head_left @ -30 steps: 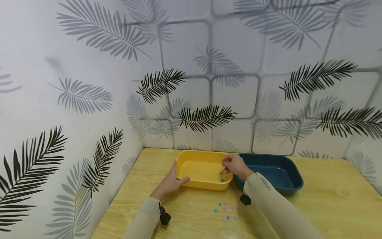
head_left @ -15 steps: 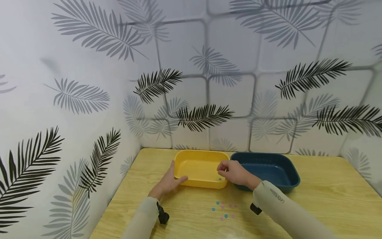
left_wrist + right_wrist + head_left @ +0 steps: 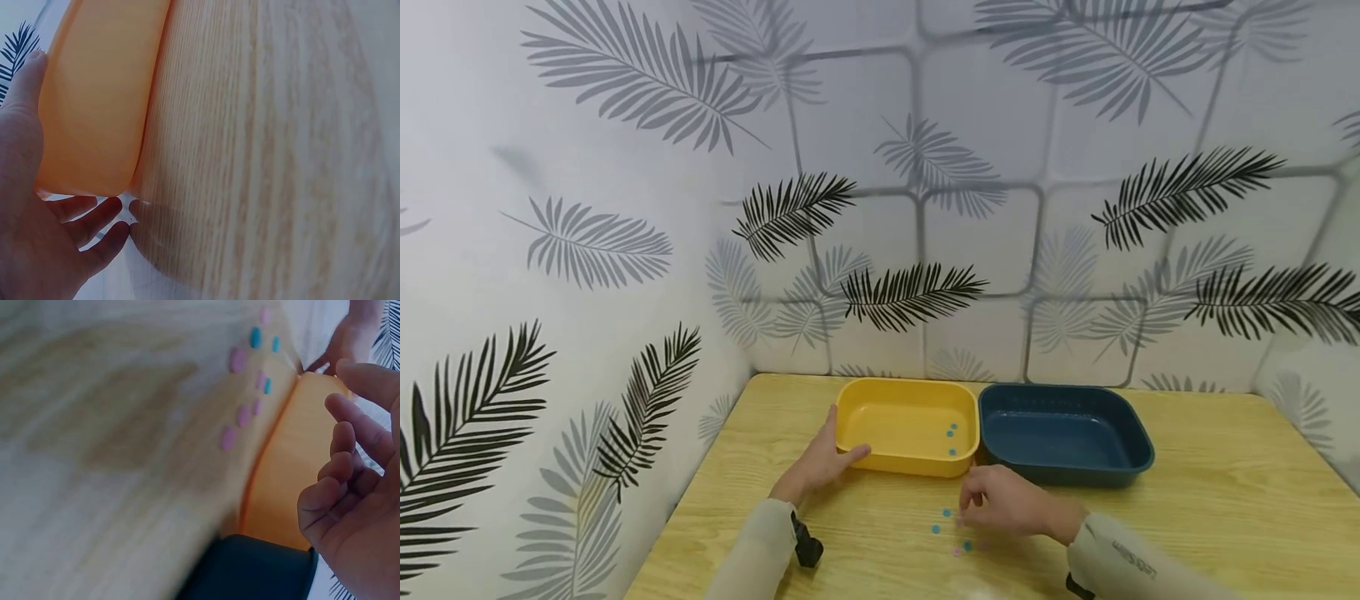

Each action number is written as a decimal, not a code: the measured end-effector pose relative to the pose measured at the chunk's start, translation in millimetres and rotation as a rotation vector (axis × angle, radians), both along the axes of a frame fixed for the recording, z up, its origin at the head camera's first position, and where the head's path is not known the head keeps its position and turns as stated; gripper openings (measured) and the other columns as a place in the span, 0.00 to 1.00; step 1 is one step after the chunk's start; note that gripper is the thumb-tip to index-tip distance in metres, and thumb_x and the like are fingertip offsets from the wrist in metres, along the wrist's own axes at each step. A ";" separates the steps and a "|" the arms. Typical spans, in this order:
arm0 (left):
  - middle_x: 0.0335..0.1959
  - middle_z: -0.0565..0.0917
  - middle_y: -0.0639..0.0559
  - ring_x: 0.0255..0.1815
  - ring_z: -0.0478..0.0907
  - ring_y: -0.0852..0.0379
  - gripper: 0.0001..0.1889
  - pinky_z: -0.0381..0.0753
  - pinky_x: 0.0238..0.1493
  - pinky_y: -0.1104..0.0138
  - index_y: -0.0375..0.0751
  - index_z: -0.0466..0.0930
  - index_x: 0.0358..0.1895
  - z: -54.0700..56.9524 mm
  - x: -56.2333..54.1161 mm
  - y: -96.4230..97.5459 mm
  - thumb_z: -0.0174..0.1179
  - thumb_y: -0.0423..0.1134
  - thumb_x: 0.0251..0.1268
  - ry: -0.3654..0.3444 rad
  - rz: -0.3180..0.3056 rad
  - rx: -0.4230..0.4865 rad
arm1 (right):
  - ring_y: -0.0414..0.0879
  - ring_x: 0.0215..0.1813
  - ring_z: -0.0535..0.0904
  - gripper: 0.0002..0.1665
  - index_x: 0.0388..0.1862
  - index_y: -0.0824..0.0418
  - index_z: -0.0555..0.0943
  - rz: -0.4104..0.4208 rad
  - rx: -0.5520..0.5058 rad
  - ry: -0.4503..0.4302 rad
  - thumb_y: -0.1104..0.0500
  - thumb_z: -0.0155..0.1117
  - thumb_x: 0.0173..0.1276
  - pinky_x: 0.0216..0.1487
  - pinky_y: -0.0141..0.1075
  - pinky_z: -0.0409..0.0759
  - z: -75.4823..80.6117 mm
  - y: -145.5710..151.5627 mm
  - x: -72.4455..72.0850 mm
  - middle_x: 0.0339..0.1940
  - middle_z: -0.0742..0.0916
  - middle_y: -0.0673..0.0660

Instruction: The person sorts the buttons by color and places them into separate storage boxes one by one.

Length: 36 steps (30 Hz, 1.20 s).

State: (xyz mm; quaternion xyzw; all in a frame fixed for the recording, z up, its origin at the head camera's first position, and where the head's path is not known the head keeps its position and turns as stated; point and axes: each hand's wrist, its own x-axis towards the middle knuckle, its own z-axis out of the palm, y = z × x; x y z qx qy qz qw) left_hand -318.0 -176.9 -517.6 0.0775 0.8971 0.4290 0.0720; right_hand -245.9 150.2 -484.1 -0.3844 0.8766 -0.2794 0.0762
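My left hand point(image 3: 820, 458) touches the left end of a yellow plastic basin point(image 3: 895, 462). Its thumb lies along the front side, and in the left wrist view the fingers point(image 3: 94, 222) rest at the basin's end, only slightly bent. Three small blue discs point(image 3: 952, 433) lie inside the basin near its right end. My right hand point(image 3: 1011, 500) hovers over the table just in front of the basins, beside scattered blue discs point(image 3: 936, 529) and pink discs point(image 3: 237, 360). In the right wrist view its thumb and index finger stand apart, the other fingers loosely curled, with nothing seen between them.
A dark blue basin point(image 3: 1067, 477) stands against the yellow one's right side. Both sit on a wood-grain table point(image 3: 1217, 467) near the back wall point(image 3: 985, 342), which has a leaf pattern. Another patterned wall point(image 3: 572, 333) rises on the left.
My right hand has moved from above the yellow basin's right end down toward the discs on the table. Three blue discs in the basin now show uncovered. The left hand stays put.
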 end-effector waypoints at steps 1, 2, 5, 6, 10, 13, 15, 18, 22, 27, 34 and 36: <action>0.76 0.42 0.39 0.74 0.45 0.42 0.57 0.46 0.70 0.49 0.41 0.29 0.75 0.3 0.2 0.3 0.61 0.60 0.58 -0.001 -0.002 0.002 | 0.34 0.28 0.69 0.06 0.32 0.52 0.85 0.001 0.014 -0.003 0.51 0.66 0.63 0.31 0.29 0.71 -1.2 0.5 1.8 0.26 0.76 0.41; 0.76 0.42 0.39 0.74 0.45 0.42 0.57 0.46 0.70 0.49 0.41 0.29 0.75 0.6 0.3 0.7 0.61 0.60 0.58 -0.001 -0.003 0.003 | 0.34 0.28 0.69 0.06 0.32 0.51 0.85 0.003 0.025 -0.010 0.51 0.67 0.63 0.31 0.29 0.71 -2.1 1.0 3.6 0.26 0.75 0.41; 0.75 0.43 0.38 0.74 0.45 0.41 0.56 0.46 0.70 0.49 0.40 0.29 0.75 1.4 0.8 1.4 0.61 0.59 0.59 -0.003 -0.002 0.008 | 0.34 0.28 0.69 0.06 0.32 0.53 0.85 0.014 0.054 -0.003 0.52 0.69 0.60 0.31 0.29 0.71 -4.6 1.8 8.2 0.27 0.74 0.42; 0.76 0.43 0.38 0.74 0.45 0.42 0.56 0.47 0.70 0.49 0.41 0.29 0.75 1.7 0.9 1.5 0.61 0.59 0.59 -0.005 0.000 0.005 | 0.34 0.28 0.68 0.06 0.32 0.53 0.85 0.020 0.061 0.004 0.52 0.70 0.59 0.31 0.28 0.71 -5.6 2.0 9.5 0.27 0.74 0.42; 0.75 0.43 0.38 0.74 0.45 0.41 0.56 0.47 0.70 0.48 0.41 0.29 0.75 2.2 1.9 1.5 0.61 0.59 0.59 -0.004 0.001 0.003 | 0.33 0.28 0.66 0.10 0.33 0.54 0.86 0.027 0.101 0.005 0.51 0.72 0.56 0.30 0.27 0.68 -12.0 2.5 11.3 0.26 0.73 0.41; 0.76 0.43 0.39 0.74 0.45 0.42 0.56 0.47 0.70 0.49 0.42 0.29 0.75 3.2 2.6 1.3 0.61 0.59 0.59 -0.009 0.001 0.001 | 0.33 0.28 0.66 0.11 0.34 0.53 0.87 0.044 0.123 0.013 0.50 0.72 0.55 0.30 0.27 0.68 -18.1 3.6 10.8 0.26 0.72 0.40; 0.76 0.43 0.39 0.74 0.45 0.42 0.56 0.47 0.70 0.49 0.42 0.29 0.76 4.1 2.4 1.4 0.61 0.59 0.59 -0.014 0.005 0.001 | 0.32 0.27 0.65 0.10 0.34 0.52 0.86 0.063 0.126 0.019 0.50 0.73 0.54 0.30 0.26 0.67 -21.5 4.5 10.1 0.26 0.72 0.40; 0.76 0.43 0.40 0.74 0.46 0.43 0.57 0.47 0.70 0.49 0.43 0.29 0.76 5.4 1.2 1.4 0.61 0.60 0.58 -0.022 0.017 -0.001 | 0.32 0.27 0.64 0.10 0.34 0.51 0.86 0.088 0.118 0.042 0.50 0.73 0.54 0.29 0.25 0.66 -25.7 5.4 8.6 0.25 0.71 0.39; 0.76 0.43 0.40 0.74 0.46 0.42 0.57 0.47 0.70 0.49 0.42 0.30 0.76 6.9 0.0 1.8 0.61 0.62 0.57 -0.016 0.022 -0.003 | 0.31 0.27 0.63 0.08 0.33 0.50 0.85 0.100 0.112 0.065 0.52 0.73 0.54 0.28 0.24 0.64 -28.1 5.9 7.1 0.25 0.70 0.38; 0.76 0.43 0.39 0.74 0.46 0.42 0.58 0.47 0.70 0.49 0.41 0.30 0.76 7.8 0.5 1.9 0.62 0.62 0.56 -0.016 0.019 0.003 | 0.31 0.27 0.63 0.06 0.32 0.50 0.86 0.115 0.099 0.086 0.54 0.73 0.54 0.28 0.23 0.63 -28.0 5.3 7.8 0.24 0.70 0.38; 0.75 0.43 0.38 0.74 0.45 0.41 0.57 0.47 0.70 0.48 0.40 0.30 0.75 6.3 0.1 1.4 0.62 0.60 0.58 -0.003 0.004 0.000 | 0.30 0.27 0.63 0.05 0.31 0.50 0.85 0.100 0.098 0.073 0.53 0.72 0.56 0.28 0.24 0.64 -31.4 3.5 8.9 0.24 0.71 0.38; 0.75 0.43 0.38 0.74 0.45 0.41 0.57 0.47 0.70 0.48 0.39 0.30 0.75 4.3 0.3 1.0 0.62 0.59 0.58 0.001 -0.002 -0.001 | 0.30 0.27 0.63 0.05 0.31 0.50 0.85 0.102 0.092 0.074 0.53 0.72 0.56 0.28 0.24 0.64 -33.2 2.9 9.4 0.24 0.71 0.38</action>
